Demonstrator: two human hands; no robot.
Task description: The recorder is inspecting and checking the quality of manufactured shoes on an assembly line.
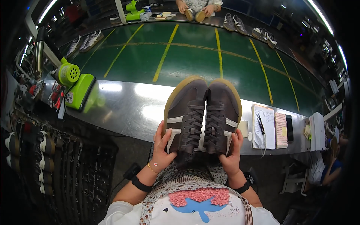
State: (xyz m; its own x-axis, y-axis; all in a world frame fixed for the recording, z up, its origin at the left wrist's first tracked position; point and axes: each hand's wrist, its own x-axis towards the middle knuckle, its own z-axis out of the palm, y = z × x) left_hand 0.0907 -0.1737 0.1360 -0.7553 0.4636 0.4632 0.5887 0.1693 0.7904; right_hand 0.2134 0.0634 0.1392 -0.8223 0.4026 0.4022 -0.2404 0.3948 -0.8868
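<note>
A pair of dark brown sneakers with white side stripes and gum-coloured soles is held up side by side, toes away from me. My left hand grips the left sneaker by its outer side near the heel, thumb toward the heel. My right hand grips the right sneaker the same way on its outer side. Both shoes have dark laces threaded up the front. Their heels lie in shadow close to my apron.
A metal bench edge borders a green conveyor belt with yellow lines. At left stands a lime-green machine. To the right lie an open notebook, a pen and a phone. Across the belt, a person's hands hold shoes.
</note>
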